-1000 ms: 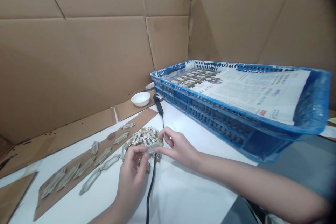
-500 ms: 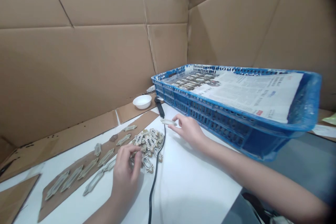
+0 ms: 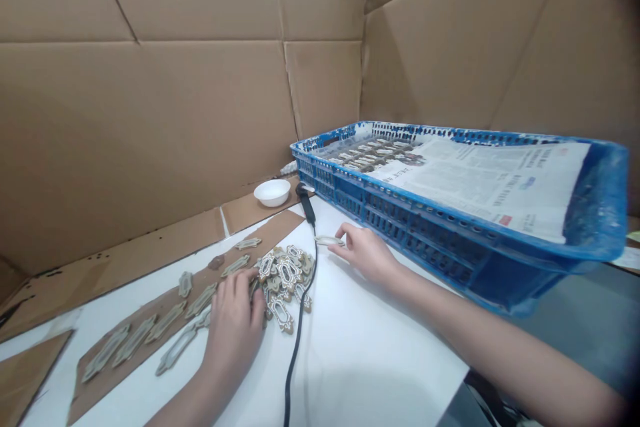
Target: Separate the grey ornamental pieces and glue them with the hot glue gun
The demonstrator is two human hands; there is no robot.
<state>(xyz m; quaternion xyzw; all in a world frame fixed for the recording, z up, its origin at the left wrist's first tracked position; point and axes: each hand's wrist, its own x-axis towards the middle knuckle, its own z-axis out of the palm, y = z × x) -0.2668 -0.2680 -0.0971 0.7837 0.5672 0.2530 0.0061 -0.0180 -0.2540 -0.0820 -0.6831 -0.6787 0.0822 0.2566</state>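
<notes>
The small ornate plate (image 3: 327, 240) is pinched by one end between the thumb and fingers of my right hand (image 3: 369, 255), over the white work surface (image 3: 370, 347), beside the black cord (image 3: 296, 347). My left hand (image 3: 234, 320) curls at the left edge of the heap of ornate plates (image 3: 287, 273); I can't tell whether it grips one. Beyond stands the blue plastic crate (image 3: 420, 233), lined with newspaper (image 3: 480, 180).

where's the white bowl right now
In the head view, the bowl sits left of centre on a cardboard strip, just left of the black tool, with the blue crate farther right.
</notes>
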